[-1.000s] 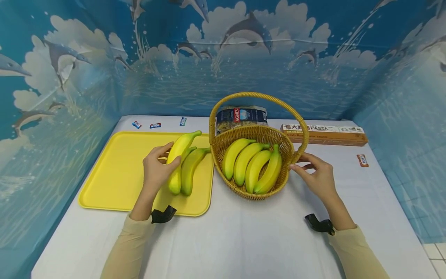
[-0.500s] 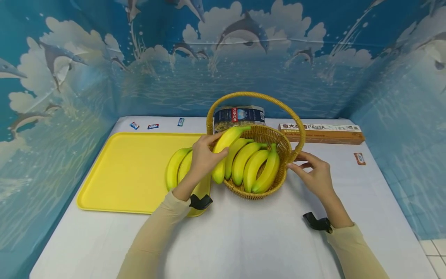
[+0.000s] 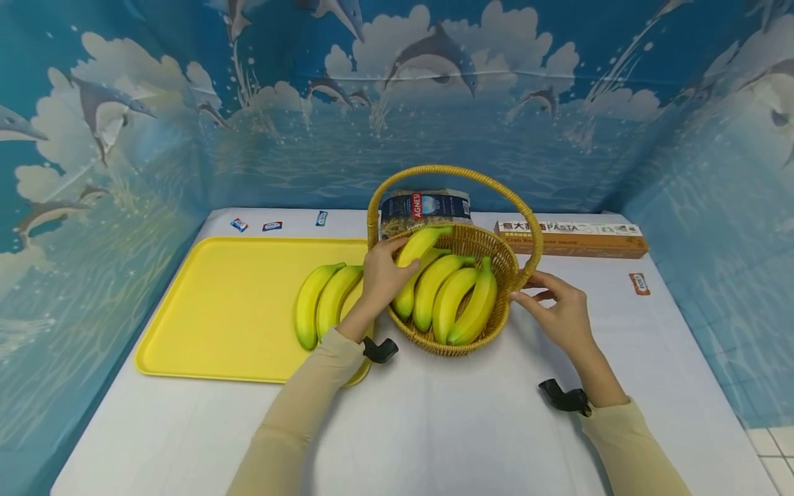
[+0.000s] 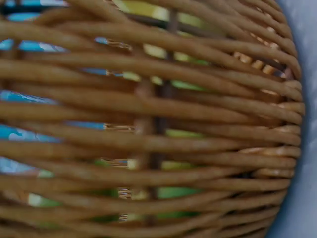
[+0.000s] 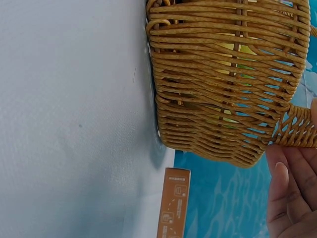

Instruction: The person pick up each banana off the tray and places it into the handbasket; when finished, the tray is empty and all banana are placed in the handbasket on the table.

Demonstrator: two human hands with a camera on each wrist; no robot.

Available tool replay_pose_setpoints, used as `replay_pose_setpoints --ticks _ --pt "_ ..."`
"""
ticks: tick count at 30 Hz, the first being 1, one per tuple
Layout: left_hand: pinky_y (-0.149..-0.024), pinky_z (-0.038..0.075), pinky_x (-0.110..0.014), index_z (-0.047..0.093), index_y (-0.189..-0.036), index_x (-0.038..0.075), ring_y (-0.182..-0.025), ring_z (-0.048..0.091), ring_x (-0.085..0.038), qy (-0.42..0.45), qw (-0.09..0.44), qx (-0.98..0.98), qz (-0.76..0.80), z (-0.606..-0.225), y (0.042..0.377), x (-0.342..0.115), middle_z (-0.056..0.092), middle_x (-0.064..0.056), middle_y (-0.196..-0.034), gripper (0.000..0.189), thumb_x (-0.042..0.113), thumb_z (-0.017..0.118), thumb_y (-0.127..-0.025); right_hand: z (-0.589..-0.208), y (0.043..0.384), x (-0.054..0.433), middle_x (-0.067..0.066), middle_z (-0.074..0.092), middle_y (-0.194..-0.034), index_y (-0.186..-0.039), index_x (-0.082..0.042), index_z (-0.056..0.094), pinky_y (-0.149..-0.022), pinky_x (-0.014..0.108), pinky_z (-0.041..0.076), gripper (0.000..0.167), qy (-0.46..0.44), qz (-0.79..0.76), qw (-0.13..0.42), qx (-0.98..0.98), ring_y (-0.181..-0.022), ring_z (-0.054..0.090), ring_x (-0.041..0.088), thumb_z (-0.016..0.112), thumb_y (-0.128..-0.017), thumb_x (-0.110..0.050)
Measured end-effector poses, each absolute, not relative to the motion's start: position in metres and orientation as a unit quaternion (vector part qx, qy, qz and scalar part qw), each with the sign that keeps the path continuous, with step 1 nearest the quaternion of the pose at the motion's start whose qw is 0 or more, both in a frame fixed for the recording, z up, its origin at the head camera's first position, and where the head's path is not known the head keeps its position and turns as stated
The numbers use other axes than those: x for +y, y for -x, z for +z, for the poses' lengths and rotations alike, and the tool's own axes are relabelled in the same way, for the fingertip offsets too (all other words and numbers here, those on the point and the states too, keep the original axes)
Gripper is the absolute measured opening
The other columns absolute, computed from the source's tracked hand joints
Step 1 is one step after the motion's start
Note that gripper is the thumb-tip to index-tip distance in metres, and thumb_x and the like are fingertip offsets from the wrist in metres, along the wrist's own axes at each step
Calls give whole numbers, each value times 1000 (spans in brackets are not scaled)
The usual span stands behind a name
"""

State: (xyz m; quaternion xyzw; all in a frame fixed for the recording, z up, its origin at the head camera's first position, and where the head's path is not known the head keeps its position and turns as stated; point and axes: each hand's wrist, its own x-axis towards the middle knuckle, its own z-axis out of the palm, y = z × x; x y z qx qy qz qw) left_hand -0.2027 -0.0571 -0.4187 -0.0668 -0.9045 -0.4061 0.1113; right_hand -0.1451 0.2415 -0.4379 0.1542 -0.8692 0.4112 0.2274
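Observation:
My left hand (image 3: 383,279) holds a yellow banana (image 3: 423,242) over the left side of the wicker basket (image 3: 459,350), its green stem pointing to the back right. Several other bananas (image 3: 434,289) lie side by side in the basket. With thumb and fingers, my right hand (image 3: 561,310) pinches the foot of the basket's handle on the right; the right wrist view shows these fingers (image 5: 292,198) at the woven handle base. Woven basket wall (image 4: 148,139) fills the left wrist view, and the left hand is out of sight there.
Left of the basket, a yellow tray (image 3: 217,310) bears bananas (image 3: 313,303), partly covered by the left forearm. Behind the basket stands a pasta bag (image 3: 428,205), with a long pasta box (image 3: 577,241) to its right. Small wrapped sweets (image 3: 271,225) lie near the back edge.
My left hand has carried the banana rightward from the tray to above the basket's left side. The right hand has stayed at the handle's foot.

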Motion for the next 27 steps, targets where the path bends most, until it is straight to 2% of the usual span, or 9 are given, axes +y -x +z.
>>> replay_pose_setpoints --ticks 10,21,27 --pt "-88 54 -46 67 -126 11 -107 65 -31 51 117 -926 -354 -427 206 -52 67 -11 -124 44 26 74 -86 -438 144 240 19 73 -102 -119 0 68 -72 1 43 44 -144 409 220 -873 -92 51 -18 81 -77 -5" --pt "-88 54 -44 69 -122 8 -108 65 -30 46 147 -920 -361 -430 204 -51 67 -12 -121 40 26 74 -87 -436 144 240 20 73 -101 -119 2 68 -72 2 44 44 -143 414 220 -872 -91 51 -18 81 -77 -3" --pt "-92 53 -47 68 -123 7 -112 62 -32 56 155 -913 -373 -431 203 -52 65 -14 -124 43 27 74 -86 -436 145 239 20 73 -101 -119 1 68 -72 3 45 44 -145 414 219 -871 -92 51 -19 81 -77 -4"
